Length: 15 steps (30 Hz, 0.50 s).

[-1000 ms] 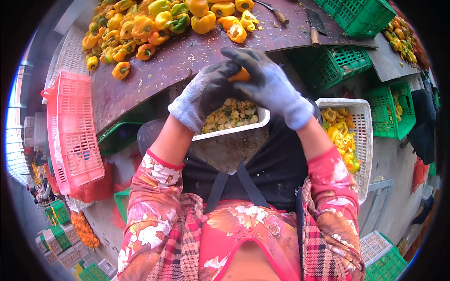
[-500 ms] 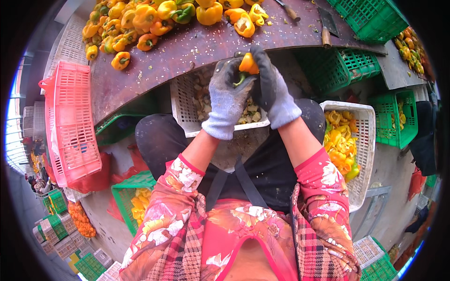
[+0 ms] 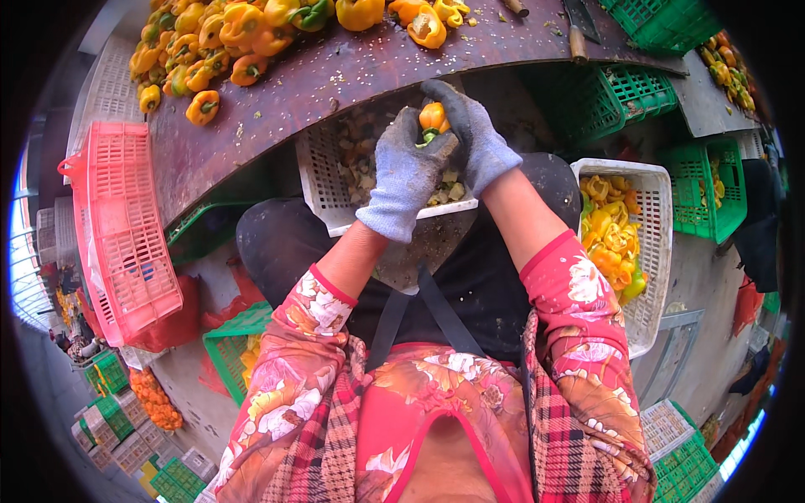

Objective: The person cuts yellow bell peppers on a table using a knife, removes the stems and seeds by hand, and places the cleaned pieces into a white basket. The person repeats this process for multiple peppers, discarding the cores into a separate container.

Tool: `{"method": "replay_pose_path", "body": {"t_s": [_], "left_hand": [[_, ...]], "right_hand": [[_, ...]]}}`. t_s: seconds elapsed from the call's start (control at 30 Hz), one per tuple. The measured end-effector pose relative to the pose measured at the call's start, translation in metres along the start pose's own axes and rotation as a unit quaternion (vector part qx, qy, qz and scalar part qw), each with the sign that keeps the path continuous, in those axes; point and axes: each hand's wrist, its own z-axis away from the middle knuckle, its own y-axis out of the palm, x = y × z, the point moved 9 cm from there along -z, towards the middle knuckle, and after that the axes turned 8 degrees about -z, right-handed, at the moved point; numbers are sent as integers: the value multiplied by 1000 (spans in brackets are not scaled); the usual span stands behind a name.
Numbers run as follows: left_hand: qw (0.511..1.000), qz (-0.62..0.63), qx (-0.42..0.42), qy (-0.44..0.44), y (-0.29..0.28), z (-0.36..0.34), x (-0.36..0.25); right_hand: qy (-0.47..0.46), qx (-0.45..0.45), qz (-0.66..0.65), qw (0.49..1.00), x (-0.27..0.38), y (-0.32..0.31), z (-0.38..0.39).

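A small orange-yellow bell pepper (image 3: 433, 117) with its green stem end turned toward me sits between my gloved hands, over the near edge of the table (image 3: 251, 126). My left hand (image 3: 406, 166), in a grey-blue glove with dark palm and fingers, is closed on its left side. My right hand (image 3: 478, 130) curls round its far and right side, fingers pressed to it; some fingertips are hidden. Below the hands a white crate (image 3: 323, 189) holds pale and brownish scraps, partly covered by the gloves.
Yellow and orange peppers (image 3: 243, 25) are heaped at the table's far left. A wooden-handled blade (image 3: 579, 42) lies at the far right. A white crate (image 3: 658, 251) of cut yellow peppers stands right of my knee. Red crates (image 3: 126, 226) are stacked at left, green crates (image 3: 625, 96) at right.
The pepper has been turned so its stem points more toward me, and it sits slightly further left. Both hands shifted a little left with it. The whole view has shifted slightly.
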Motion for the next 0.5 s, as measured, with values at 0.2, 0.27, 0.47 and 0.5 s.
{"method": "replay_pose_path", "body": {"t_s": [0.2,0.27,0.47,0.5], "left_hand": [[853,473,126,-180,13,16,-1],[866,459,101,-169,12,16,4],[878,452,27,-156,21,7,13],[859,484,41,-163,26,8,12]], "right_hand": [[-76,66,96,990,12,5,6],[-48,55,82,994,11,6,8],[8,-76,-10,997,7,-7,13],[-54,-49,100,992,20,-6,12]]}}
